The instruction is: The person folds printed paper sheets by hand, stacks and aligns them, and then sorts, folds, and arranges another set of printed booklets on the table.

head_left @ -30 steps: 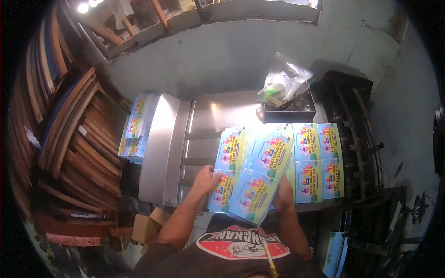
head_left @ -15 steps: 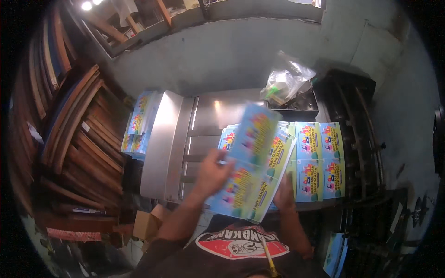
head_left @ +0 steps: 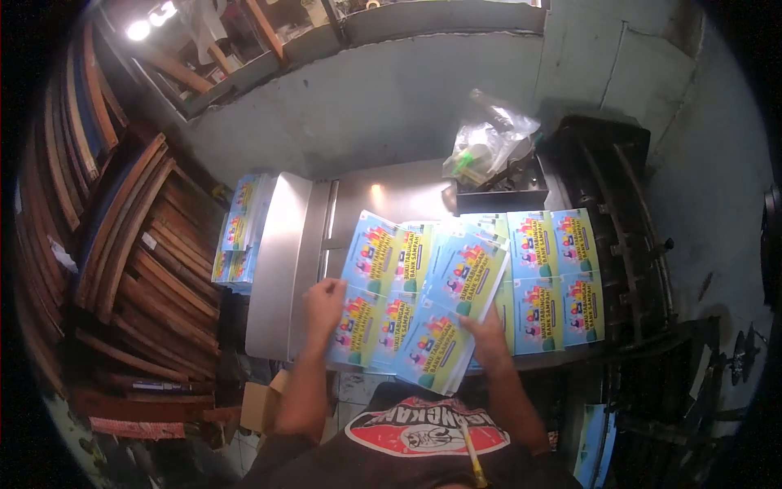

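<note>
My right hand (head_left: pixel 489 336) is closed on the right edge of a tilted stack of printed cover sheets (head_left: pixel 452 306), its thumb on top and its other fingers hidden underneath. The sheets are blue, yellow and green, with the same colourful picture printed one above the other. To the left, another printed sheet (head_left: pixel 362 285) lies slanted over sheets of the same kind. My left hand (head_left: pixel 324 303) is at that sheet's left edge, its fingers bent together and seeming to pinch the edge.
More printed sheets (head_left: pixel 557 281) lie in rows at the table's right. A further pile (head_left: pixel 242 224) stands beyond the raised metal panel (head_left: pixel 281 269) on the left. A dark box (head_left: pixel 501 201) with a plastic bag (head_left: pixel 493 134) is at the back. Wooden frames (head_left: pixel 155 269) fill the left side.
My left hand has moved left from the middle of the stack. The blurred, lifted sheet is gone from above it, and a sheet now lies at the left. My right thumb now shows on top.
</note>
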The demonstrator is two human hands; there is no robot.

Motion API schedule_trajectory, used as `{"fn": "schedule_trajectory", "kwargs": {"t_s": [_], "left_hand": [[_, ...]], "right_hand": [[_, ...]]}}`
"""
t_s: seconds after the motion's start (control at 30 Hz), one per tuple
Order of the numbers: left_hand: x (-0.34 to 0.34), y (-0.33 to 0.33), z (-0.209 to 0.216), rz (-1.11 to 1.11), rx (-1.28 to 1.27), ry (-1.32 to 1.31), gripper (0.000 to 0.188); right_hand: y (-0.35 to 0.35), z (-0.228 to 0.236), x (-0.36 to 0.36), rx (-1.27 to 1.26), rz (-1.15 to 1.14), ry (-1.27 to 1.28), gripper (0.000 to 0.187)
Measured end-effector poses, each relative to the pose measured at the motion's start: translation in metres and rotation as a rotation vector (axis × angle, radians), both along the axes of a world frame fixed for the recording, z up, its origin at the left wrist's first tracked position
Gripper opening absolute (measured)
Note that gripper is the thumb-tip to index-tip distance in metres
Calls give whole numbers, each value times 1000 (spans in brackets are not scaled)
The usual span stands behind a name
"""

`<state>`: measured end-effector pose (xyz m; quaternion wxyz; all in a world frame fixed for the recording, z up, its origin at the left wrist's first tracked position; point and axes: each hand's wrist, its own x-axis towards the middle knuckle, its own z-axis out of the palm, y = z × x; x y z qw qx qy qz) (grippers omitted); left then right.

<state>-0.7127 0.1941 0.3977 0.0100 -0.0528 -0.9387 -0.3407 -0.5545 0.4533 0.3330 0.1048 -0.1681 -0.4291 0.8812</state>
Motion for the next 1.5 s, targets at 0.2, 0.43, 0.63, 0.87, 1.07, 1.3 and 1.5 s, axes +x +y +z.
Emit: {"fn": "schedule_trajectory", "kwargs": {"t_s": [0.2,0.43,0.63,0.87,1.07,1.3,1.5], "left_hand": [[-9,-19,53,132,-11,232,27],[38,53,75,-253,478,-67,23],[63,81,106,-287,527,-135,21],[32,61,123,-149,639,22,21],[43,76,69,-267,409,-109,35],[3,20,-61,-183,-60,-348,42],[-10,9,-42,-67,121,-185,31]], "right_hand": [[1,2,1,47,10,-19,52],[0,-9,-2,-229,52,117,54],[4,-15,3,-470,29,243,82],[0,-3,2,100,-48,-55,49],[4,-11,-3,-222,-32,72,41],[2,-8,7,-180,-11,-27,43],[2,-11,5,-90,-50,-82,35]]}}
